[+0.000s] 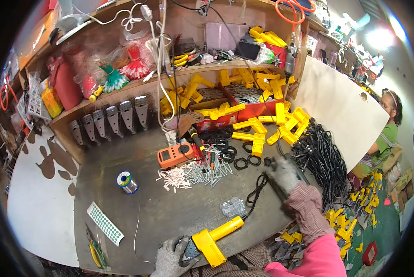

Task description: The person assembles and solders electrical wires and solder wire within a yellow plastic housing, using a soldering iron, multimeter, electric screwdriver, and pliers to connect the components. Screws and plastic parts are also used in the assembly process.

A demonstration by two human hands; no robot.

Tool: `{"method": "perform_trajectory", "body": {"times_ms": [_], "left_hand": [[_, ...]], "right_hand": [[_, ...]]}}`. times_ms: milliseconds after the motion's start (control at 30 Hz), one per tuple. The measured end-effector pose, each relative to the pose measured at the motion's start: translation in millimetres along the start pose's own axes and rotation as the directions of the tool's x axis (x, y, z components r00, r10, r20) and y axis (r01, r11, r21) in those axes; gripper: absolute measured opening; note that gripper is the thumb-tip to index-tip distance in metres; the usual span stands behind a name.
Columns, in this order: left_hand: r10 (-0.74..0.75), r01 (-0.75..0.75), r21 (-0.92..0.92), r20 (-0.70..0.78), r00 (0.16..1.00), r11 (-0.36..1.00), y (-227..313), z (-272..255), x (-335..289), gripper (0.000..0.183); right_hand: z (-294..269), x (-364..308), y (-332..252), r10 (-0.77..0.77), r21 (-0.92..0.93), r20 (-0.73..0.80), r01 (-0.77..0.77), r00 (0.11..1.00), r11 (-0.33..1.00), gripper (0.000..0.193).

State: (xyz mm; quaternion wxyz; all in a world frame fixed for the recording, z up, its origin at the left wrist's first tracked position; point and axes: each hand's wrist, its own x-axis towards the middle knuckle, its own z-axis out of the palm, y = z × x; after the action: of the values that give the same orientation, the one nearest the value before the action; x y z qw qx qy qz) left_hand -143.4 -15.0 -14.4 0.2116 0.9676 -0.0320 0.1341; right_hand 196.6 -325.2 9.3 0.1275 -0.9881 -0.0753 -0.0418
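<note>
Yellow T-shaped plastic tool (pixel 214 240), grey metal head at its near-left end, is lying at the near edge of the table (pixel 170 217), its handle pointing far-right. Left hand (pixel 170 261), gloved, is closing around the metal head, fingers curled on it. Right hand (pixel 283 174), gloved with a pink sleeve behind, is resting well to the far right of the tool, wrapping around a dark handled implement (pixel 288 177); a black cable (pixel 255 194) is running from there toward the tool. Solder spool (pixel 126 181) is standing on the left, orange meter (pixel 175 154) is sitting farther back, beside loose white and metal pins (pixel 193 175). Another person (pixel 386 138) is sitting far right.
</note>
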Motion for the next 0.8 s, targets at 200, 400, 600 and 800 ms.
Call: {"method": "perform_trajectory", "body": {"times_ms": [200, 400, 600, 800], "left_hand": [[-0.036, 0.034, -0.037, -0.067, 0.997, 0.999, -12.4, -0.1, -8.4, 0.047], [-0.139, 0.158, 0.121, -0.153, 0.978, 0.980, -38.6, -5.8, 0.0, 0.026], [-0.836, 0.887, 0.126, -0.298, 0.461, 0.444, -144.0, -121.0, 52.5, 0.037], [-0.701, 0.712, -0.099, -0.314, 0.640, 0.695, -270.2, -91.6, -19.5, 0.102]], "right_hand": [[-4.8, 13.1, -23.5, -0.060, 0.392, -0.328, 0.194, 0.943, 0.899, 0.039], [-35.1, 31.0, -268.2, -0.871, 0.297, -0.250, 0.890, 0.422, 0.346, 0.039], [-7.9, 132.0, -285.8, -0.829, -0.178, 0.262, 0.869, 0.495, 0.462, 0.026], [-20.5, 102.4, -308.7, -0.781, 0.031, 0.477, 0.880, 0.404, 0.474, 0.033]]}}
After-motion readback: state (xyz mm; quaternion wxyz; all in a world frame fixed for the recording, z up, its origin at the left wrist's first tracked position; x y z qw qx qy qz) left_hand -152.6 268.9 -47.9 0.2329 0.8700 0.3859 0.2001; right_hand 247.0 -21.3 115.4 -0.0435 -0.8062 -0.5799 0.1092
